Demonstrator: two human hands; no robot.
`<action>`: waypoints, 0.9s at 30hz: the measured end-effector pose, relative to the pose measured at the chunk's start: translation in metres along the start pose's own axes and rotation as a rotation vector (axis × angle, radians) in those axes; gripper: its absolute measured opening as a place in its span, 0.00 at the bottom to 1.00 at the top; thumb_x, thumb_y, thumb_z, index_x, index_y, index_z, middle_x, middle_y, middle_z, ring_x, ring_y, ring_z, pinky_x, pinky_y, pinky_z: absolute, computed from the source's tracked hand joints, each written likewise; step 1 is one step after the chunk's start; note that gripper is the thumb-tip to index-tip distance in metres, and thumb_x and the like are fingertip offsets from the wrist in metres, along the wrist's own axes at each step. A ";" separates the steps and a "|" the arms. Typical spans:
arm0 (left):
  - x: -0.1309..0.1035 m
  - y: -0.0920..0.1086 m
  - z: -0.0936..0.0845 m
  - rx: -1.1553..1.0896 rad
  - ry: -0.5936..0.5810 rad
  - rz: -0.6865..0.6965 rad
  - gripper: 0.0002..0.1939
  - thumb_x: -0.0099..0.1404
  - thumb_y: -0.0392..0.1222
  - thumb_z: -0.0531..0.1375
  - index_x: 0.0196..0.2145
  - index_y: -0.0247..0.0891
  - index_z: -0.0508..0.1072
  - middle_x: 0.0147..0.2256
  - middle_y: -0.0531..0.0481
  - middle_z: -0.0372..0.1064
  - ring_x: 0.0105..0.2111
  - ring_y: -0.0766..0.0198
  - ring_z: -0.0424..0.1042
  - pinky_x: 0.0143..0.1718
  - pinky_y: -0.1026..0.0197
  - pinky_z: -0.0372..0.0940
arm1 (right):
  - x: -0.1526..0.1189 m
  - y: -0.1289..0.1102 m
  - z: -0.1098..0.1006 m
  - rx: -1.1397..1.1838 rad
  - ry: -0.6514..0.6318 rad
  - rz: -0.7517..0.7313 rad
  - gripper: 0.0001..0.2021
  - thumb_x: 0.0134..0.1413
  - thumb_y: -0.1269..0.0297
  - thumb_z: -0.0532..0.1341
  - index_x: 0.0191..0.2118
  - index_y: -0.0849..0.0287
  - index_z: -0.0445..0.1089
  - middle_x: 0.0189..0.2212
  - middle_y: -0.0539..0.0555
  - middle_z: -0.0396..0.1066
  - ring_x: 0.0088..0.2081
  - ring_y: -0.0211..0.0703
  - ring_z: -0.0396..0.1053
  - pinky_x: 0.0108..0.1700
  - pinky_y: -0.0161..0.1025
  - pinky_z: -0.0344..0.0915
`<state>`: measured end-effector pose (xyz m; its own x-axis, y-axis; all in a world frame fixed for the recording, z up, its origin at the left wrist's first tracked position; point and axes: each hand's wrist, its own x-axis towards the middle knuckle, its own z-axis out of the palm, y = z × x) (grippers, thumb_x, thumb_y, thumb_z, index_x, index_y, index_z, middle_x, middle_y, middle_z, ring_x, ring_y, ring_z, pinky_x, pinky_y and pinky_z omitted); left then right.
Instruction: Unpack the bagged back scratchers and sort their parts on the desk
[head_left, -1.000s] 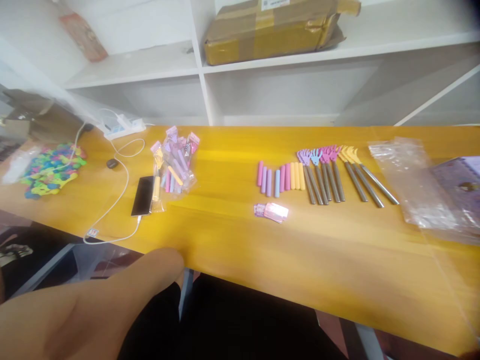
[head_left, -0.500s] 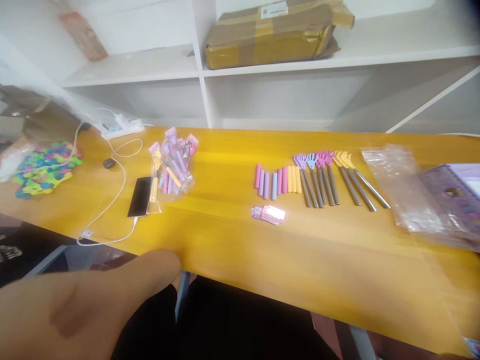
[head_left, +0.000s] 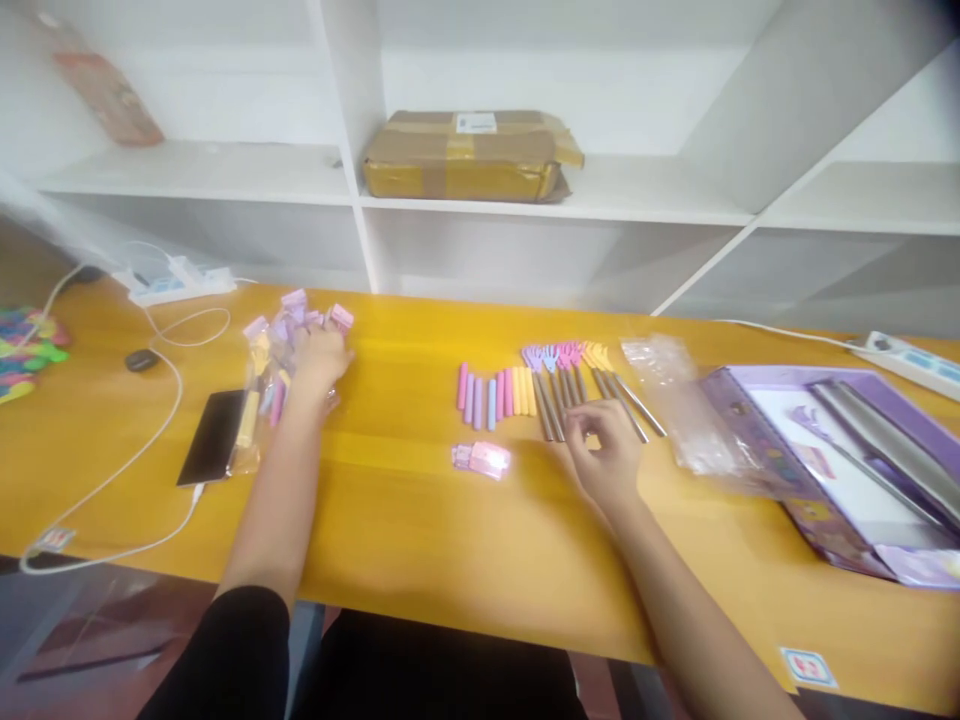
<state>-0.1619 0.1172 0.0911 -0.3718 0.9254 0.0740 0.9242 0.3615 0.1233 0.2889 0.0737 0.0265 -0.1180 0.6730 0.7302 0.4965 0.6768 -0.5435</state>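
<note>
My left hand (head_left: 321, 356) lies over the pile of bagged back scratchers (head_left: 283, 328), which have pink header cards and pastel handles. Its fingers reach down into the pile and are mostly hidden, so their grip does not show. My right hand (head_left: 606, 450) is above the near ends of the metal rods, thumb and fingers curled into a loop with nothing visible in it. Loose back scratchers (head_left: 568, 385) with purple, blue, pink and yellow claw heads lie in a row there. Left of them lie several foam-like coloured sleeves (head_left: 491, 400), and nearer me some pink cards (head_left: 484, 460).
A black phone (head_left: 212, 438) on a white cable lies at left, near a power strip (head_left: 180, 285). Clear plastic bags (head_left: 694, 420) and an open purple box (head_left: 847, 540) are at right. A taped carton (head_left: 472, 160) sits on the white shelf behind.
The view has swung right and back, bringing the purple box into fuller view. My left hand has gone from the near edge to the bagged pile. My right hand has come into view.
</note>
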 end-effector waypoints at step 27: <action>-0.198 0.089 0.056 -1.019 -0.978 0.520 0.24 0.72 0.60 0.64 0.53 0.37 0.75 0.34 0.51 0.70 0.32 0.61 0.67 0.35 0.59 0.65 | -0.039 -0.053 0.045 0.852 -0.524 0.677 0.24 0.69 0.44 0.66 0.59 0.50 0.61 0.38 0.50 0.73 0.27 0.37 0.71 0.24 0.34 0.64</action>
<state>-0.0014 -0.0277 0.0319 0.5522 0.7795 -0.2956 0.3236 0.1263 0.9377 0.2283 0.0253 0.0083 -0.4856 0.8731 0.0430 -0.1111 -0.0128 -0.9937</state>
